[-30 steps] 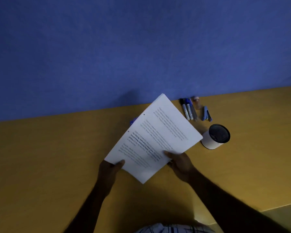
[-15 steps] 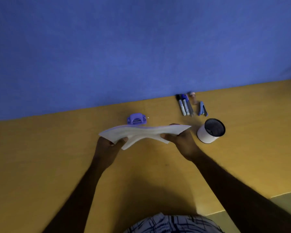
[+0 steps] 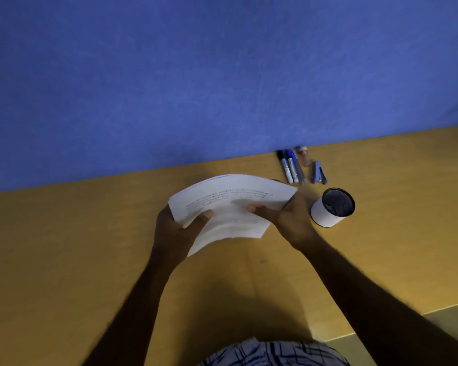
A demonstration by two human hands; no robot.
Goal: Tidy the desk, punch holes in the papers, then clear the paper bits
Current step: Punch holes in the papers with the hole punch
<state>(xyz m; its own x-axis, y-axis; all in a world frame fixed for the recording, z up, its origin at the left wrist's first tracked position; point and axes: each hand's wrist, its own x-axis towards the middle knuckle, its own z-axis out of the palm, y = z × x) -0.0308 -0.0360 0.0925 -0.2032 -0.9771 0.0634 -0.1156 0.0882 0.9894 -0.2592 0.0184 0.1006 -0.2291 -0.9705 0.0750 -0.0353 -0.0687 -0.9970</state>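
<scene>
Yellow bench (image 3: 64,260) runs across the view, backed by a blue wall (image 3: 196,75). Left hand (image 3: 175,231) grips the left end of the papers (image 3: 230,204): thumb curled over the top sheet, fingers underneath and out of sight. The papers form one stack, held near bench centre between both hands, bowed into an arch with the printed side facing the camera; print too blurred to read. The near edge droops toward the person. Cannot tell whether the far edge touches the bench. Right hand (image 3: 288,220) grips the right end the same way, thumb laid on the top sheet, fingers wrapped below. Behind the right hand, at the foot of the wall, a row of markers (image 3: 288,169) lies side by side, caps toward the wall. Just right of them a small bottle (image 3: 305,159), then a blue stapler (image 3: 319,176), both lying on the bench. Nearer the person, a white cup (image 3: 325,217) with a dark inside stands just beside the right hand, not touching it. Checked fabric (image 3: 270,352) shows at the bottom edge.
</scene>
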